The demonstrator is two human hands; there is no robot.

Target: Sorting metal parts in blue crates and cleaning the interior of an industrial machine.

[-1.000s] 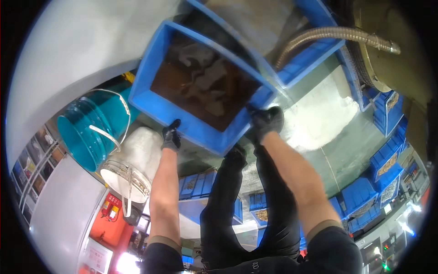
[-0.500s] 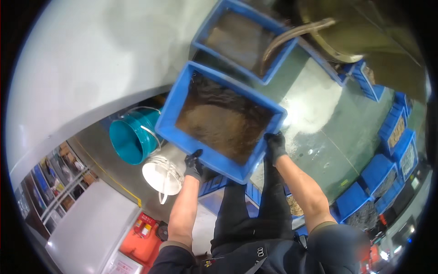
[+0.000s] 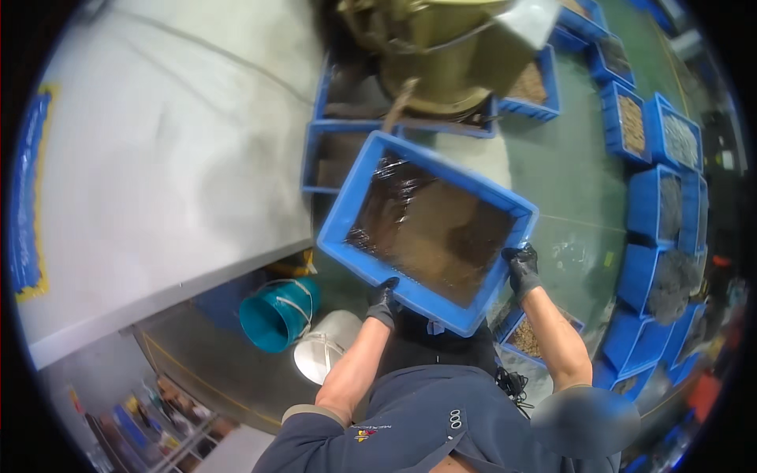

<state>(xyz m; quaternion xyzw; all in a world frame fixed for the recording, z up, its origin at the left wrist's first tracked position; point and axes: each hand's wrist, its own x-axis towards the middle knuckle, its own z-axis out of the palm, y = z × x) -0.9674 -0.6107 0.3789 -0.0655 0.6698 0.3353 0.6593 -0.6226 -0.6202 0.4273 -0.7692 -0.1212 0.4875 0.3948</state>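
Both gloved hands grip a blue crate [image 3: 359,206] by its near rim. The left hand [image 3: 384,302] clasps one corner, the right hand [image 3: 522,269] the other. Brown wet sludge [image 3: 441,236] lies inside.

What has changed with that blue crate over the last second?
The blue crate has swung away from the teal bucket and white bucket toward the brass-coloured machine. Nothing was let go: the gloved left hand and right hand still grip its near rim.

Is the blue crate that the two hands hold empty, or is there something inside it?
Not empty. The blue crate, gripped by the left hand and right hand, shows a brown, wet-looking layer across its bottom. What the material is, I cannot tell.
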